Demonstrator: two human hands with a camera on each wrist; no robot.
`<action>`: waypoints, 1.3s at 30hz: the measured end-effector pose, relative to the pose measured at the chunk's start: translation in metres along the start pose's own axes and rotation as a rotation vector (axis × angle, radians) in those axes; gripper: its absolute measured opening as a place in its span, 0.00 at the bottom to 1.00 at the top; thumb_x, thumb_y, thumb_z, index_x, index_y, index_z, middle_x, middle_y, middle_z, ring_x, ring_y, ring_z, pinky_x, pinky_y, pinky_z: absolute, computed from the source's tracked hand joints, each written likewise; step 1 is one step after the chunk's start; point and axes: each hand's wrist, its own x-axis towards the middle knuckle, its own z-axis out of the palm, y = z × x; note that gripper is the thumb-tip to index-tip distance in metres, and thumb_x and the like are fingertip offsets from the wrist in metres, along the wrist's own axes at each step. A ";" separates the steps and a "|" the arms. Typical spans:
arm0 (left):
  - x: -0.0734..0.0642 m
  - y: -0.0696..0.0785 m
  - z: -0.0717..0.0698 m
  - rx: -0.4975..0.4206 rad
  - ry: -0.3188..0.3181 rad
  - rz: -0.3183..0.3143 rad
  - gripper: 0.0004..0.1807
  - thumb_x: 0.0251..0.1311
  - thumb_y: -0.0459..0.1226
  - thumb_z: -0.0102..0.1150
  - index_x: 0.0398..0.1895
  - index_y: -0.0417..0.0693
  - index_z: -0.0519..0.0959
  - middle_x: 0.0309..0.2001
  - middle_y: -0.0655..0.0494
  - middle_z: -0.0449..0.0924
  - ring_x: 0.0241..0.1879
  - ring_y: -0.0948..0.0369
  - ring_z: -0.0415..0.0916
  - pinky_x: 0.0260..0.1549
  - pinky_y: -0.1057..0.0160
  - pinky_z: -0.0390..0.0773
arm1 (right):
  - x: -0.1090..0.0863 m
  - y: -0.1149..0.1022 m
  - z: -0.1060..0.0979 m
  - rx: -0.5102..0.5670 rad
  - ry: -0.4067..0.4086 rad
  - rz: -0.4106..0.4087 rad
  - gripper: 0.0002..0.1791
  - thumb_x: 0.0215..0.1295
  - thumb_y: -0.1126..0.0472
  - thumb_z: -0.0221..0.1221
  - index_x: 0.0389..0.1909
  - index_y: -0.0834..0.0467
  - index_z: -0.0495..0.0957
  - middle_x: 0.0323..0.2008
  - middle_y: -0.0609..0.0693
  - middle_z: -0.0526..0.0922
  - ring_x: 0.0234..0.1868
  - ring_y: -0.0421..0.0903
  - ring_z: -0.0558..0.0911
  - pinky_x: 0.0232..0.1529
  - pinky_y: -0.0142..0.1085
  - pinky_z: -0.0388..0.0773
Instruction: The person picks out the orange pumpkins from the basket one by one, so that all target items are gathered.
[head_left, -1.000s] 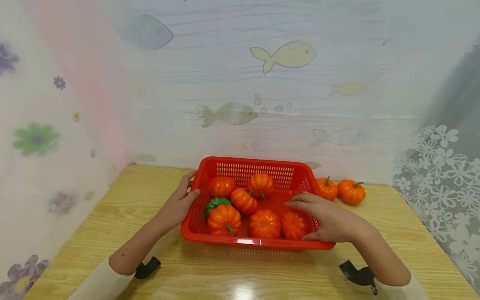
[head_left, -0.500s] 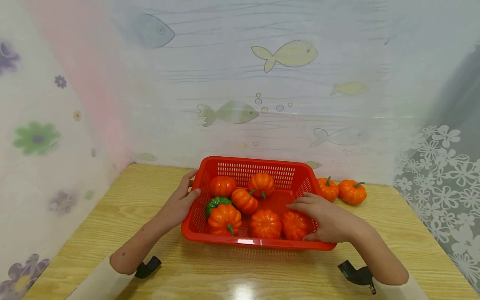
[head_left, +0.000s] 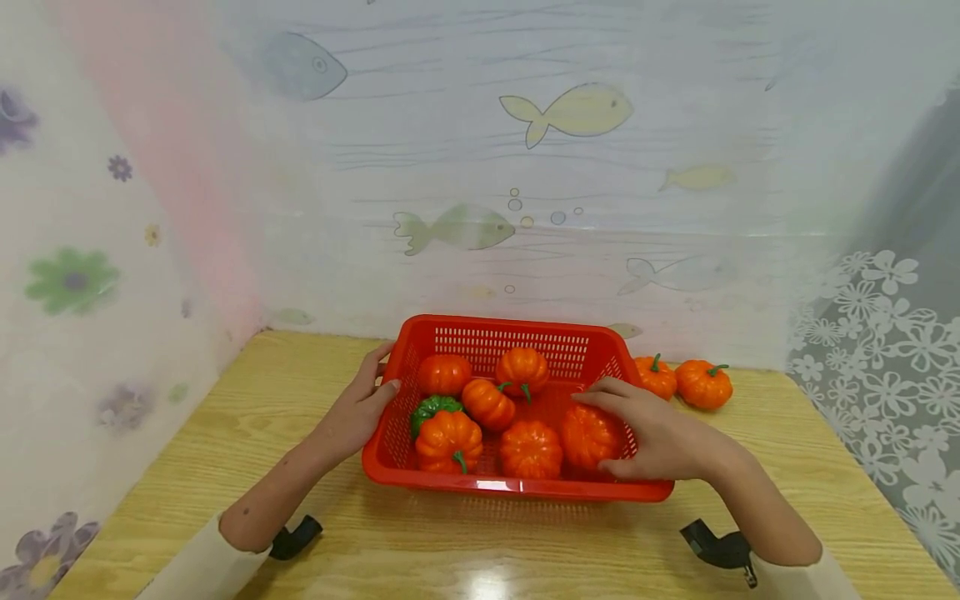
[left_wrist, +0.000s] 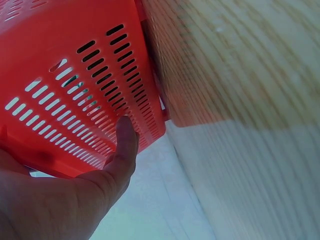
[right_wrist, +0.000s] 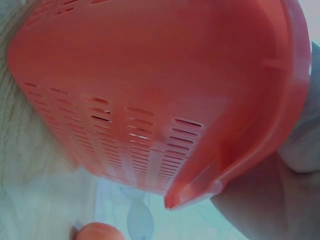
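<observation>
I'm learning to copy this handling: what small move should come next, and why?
Probably lift the rightmost pumpkin in the basket straight up: the right hand has fingers and thumb around it, while the left hand holds the basket's opposite end.

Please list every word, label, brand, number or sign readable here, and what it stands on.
None: no text is readable in any view.
The red basket, orange pumpkins and table show no lettering.
The wall carries drawings, such as fish and flowers.
Any marking on the dark pieces by the wrists is too small to read.
</observation>
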 end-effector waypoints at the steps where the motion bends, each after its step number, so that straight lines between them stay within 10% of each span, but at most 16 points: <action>1: 0.000 0.000 0.000 0.001 0.001 -0.001 0.35 0.84 0.39 0.40 0.87 0.50 0.42 0.76 0.34 0.59 0.65 0.35 0.76 0.52 0.45 0.87 | 0.000 0.001 0.000 0.006 0.018 -0.004 0.42 0.54 0.54 0.78 0.72 0.53 0.76 0.64 0.43 0.75 0.59 0.44 0.80 0.61 0.49 0.82; 18: 0.001 -0.002 0.000 0.009 0.004 -0.025 0.34 0.84 0.39 0.40 0.87 0.52 0.44 0.75 0.35 0.60 0.63 0.36 0.78 0.49 0.46 0.88 | -0.012 0.012 -0.022 0.182 0.193 -0.018 0.47 0.57 0.50 0.80 0.77 0.47 0.70 0.66 0.45 0.74 0.60 0.46 0.78 0.53 0.40 0.86; 29: 0.001 -0.002 0.001 0.010 0.004 -0.025 0.34 0.85 0.39 0.39 0.87 0.53 0.43 0.75 0.35 0.60 0.63 0.36 0.78 0.50 0.46 0.88 | -0.020 0.021 -0.037 0.416 0.269 -0.006 0.40 0.56 0.66 0.79 0.68 0.55 0.70 0.60 0.49 0.78 0.54 0.44 0.81 0.54 0.31 0.84; 39: 0.001 -0.001 0.001 0.011 0.005 -0.020 0.34 0.84 0.38 0.39 0.87 0.52 0.43 0.75 0.35 0.60 0.64 0.36 0.77 0.50 0.45 0.87 | -0.029 0.028 -0.050 0.331 0.349 -0.005 0.40 0.53 0.69 0.80 0.67 0.53 0.75 0.60 0.47 0.79 0.52 0.43 0.82 0.50 0.31 0.86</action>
